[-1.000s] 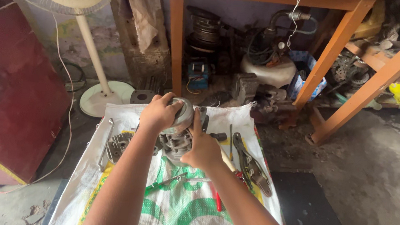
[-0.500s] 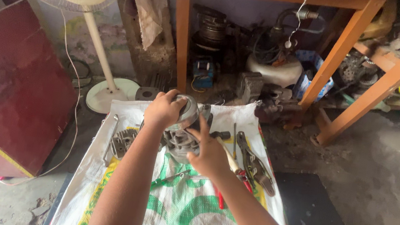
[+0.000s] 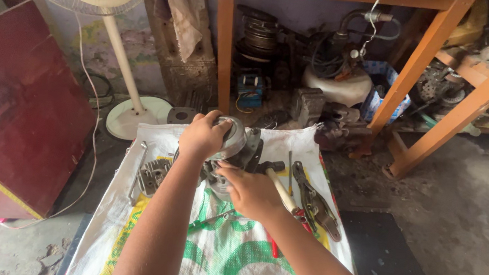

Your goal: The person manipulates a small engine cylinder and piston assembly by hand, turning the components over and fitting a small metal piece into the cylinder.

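Left hand (image 3: 201, 137) fingers curled over the round metal cover (image 3: 233, 137) atop the engine part (image 3: 241, 155); right hand (image 3: 251, 192) fingers wrapped against its lower side. Sits near the far edge of the woven sack (image 3: 209, 254) on the floor, hammer (image 3: 278, 185) and pliers (image 3: 316, 203) just beside.

Small repair workshop, floor-level work area. A woven plastic sack (image 3: 209, 254) is spread on the bare concrete floor (image 3: 463, 224) as a work mat. On it are laid a hammer (image 3: 278, 185), pliers (image 3: 316, 204) and a finned metal engine part (image 3: 154, 173). Behind the sack, an orange wooden bench (image 3: 419, 58) is seen, with engine parts, coiled hose and greasy clutter stored beneath. Left of the sack, a pedestal fan (image 3: 121, 54) is stood.
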